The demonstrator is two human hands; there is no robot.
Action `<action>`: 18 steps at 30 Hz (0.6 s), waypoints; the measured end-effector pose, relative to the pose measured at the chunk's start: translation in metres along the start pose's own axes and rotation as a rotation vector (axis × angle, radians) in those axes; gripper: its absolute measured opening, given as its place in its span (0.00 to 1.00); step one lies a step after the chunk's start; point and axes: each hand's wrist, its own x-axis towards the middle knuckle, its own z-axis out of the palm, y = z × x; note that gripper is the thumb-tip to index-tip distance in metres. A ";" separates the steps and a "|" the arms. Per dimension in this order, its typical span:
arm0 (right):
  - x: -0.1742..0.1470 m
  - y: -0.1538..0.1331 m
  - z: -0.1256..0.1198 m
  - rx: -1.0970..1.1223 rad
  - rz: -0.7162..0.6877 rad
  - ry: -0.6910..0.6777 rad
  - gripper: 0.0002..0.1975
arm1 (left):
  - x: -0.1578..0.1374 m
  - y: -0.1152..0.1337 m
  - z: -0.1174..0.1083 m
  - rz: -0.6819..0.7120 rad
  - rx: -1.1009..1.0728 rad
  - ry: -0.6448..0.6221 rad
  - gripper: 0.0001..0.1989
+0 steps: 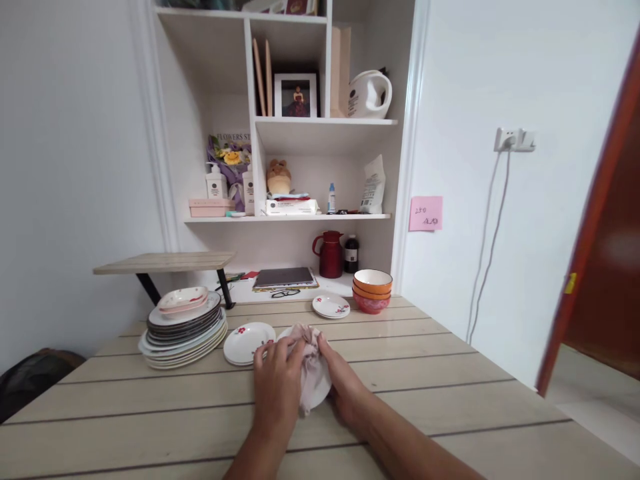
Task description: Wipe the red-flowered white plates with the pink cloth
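Note:
A small white plate [320,395] is between my two hands near the middle of the table, with a crumpled pale pink cloth [311,363] bunched over it. My left hand [280,373] curls over the plate's left side, fingertips against the cloth. My right hand [346,381] closes on the right edge, its thumb on top beside the cloth and its other fingers largely hidden. Just beyond my left fingers lie white plates [248,341] with red flowers. Another small flowered plate [331,306] sits farther back.
At the left stands a tall stack of plates [183,333] topped by pink-rimmed dishes [183,299], near a small raised wooden shelf [165,262]. Stacked bowls [373,290] are at the back right. Behind the table are a laptop [284,277], glasses [285,293] and a red jug [330,255].

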 end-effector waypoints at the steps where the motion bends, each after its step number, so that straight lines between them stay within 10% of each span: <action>1: 0.000 0.000 0.000 0.008 -0.006 -0.002 0.30 | 0.000 0.000 0.000 -0.014 0.020 -0.002 0.14; 18: 0.001 0.000 -0.002 0.009 -0.041 0.039 0.31 | 0.001 -0.012 0.006 -0.032 0.001 -0.003 0.15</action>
